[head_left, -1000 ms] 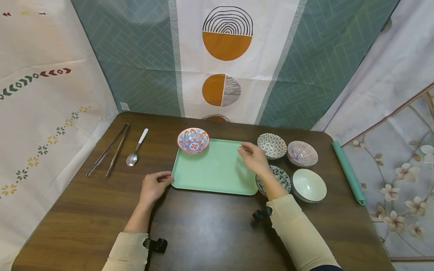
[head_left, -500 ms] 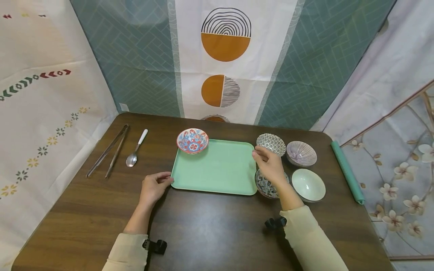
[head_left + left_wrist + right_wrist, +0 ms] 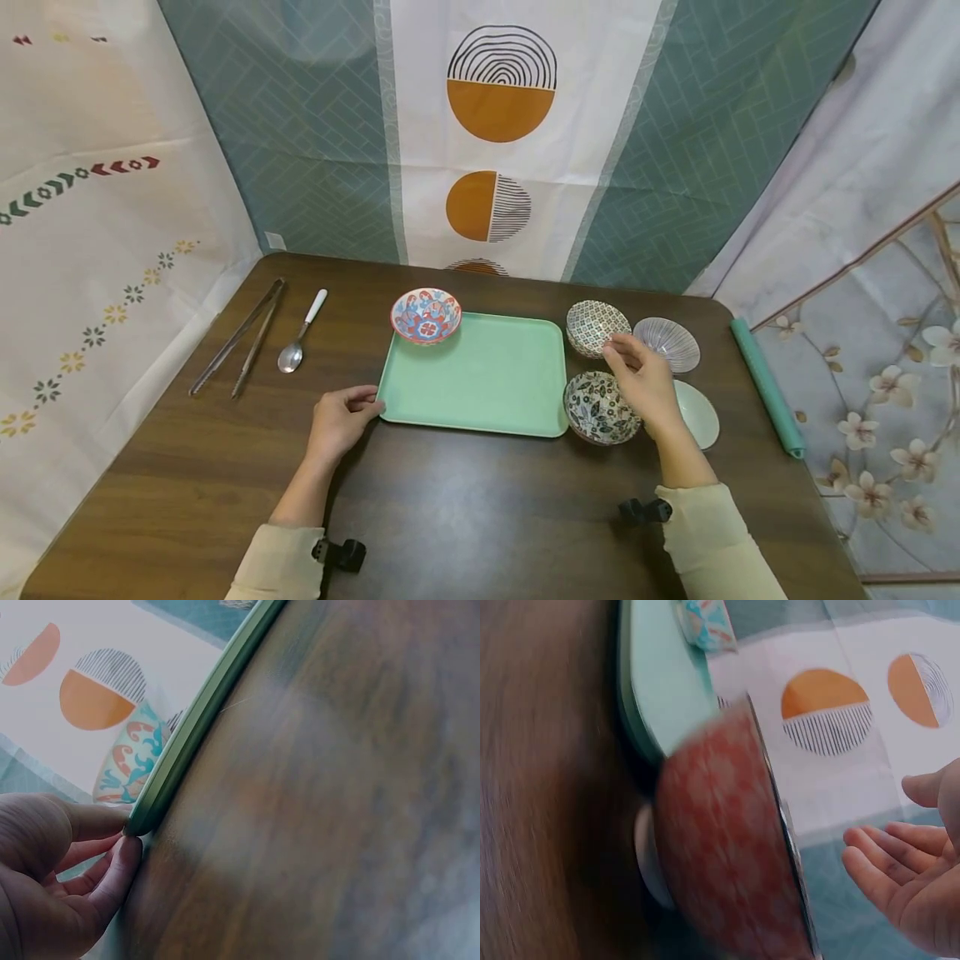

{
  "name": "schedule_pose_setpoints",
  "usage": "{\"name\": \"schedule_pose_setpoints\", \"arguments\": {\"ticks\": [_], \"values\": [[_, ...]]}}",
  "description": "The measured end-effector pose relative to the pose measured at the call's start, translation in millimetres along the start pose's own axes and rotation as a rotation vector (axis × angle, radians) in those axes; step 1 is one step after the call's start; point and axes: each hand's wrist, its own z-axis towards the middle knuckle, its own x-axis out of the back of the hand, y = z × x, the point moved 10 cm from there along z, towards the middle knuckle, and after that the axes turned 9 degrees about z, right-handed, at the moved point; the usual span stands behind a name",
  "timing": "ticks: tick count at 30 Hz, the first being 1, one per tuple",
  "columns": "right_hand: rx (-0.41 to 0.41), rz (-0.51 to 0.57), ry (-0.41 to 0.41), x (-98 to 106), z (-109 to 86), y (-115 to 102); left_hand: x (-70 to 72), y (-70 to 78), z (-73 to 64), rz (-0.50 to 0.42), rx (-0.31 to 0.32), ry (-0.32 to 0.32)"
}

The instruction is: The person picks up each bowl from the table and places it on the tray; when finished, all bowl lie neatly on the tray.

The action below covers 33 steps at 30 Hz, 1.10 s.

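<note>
My left hand (image 3: 341,423) pinches the front left corner of a pale green rectangular tray (image 3: 472,375). In the left wrist view thumb and fingers meet at the tray's corner (image 3: 142,814). A red, white and blue patterned bowl (image 3: 426,317) sits over the tray's back left corner. My right hand (image 3: 647,387), holding nothing, hovers among the bowls to the right with loosely bent fingers. Below it is a leaf-patterned bowl (image 3: 600,408), its outside red in the right wrist view. A bowl with a small geometric pattern (image 3: 594,327) stands just beyond the fingertips.
A purple-striped bowl (image 3: 667,343) and a plain pale bowl (image 3: 699,417), partly behind the right hand, stand farther right. Metal tongs (image 3: 240,337) and a white-handled spoon (image 3: 302,329) lie on the left of the brown table (image 3: 450,517). A green roll (image 3: 767,387) lies along the right edge.
My right hand has moved right, from above the tray to above the bowls, uncovering the leaf-patterned bowl. The left hand stays at the tray corner.
</note>
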Motion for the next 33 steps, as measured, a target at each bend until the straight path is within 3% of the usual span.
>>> {"name": "schedule_pose_setpoints", "arguments": {"ticks": [11, 18, 25, 33], "values": [[0.047, -0.133, 0.163, 53, -13.3, 14, 0.5, 0.5, -1.9, -0.008, 0.001, -0.013], [0.042, -0.163, 0.185, 71, -20.3, 31, 0.1, -0.5, -1.8, -0.013, 0.003, -0.026], [0.068, -0.275, 0.26, 93, -28.1, 41, -0.9, -0.8, -0.3, -0.018, 0.001, -0.032], [0.087, -0.309, 0.261, 109, -33.4, 55, -1.6, -1.4, 0.4, -0.023, -0.003, -0.039]]}}
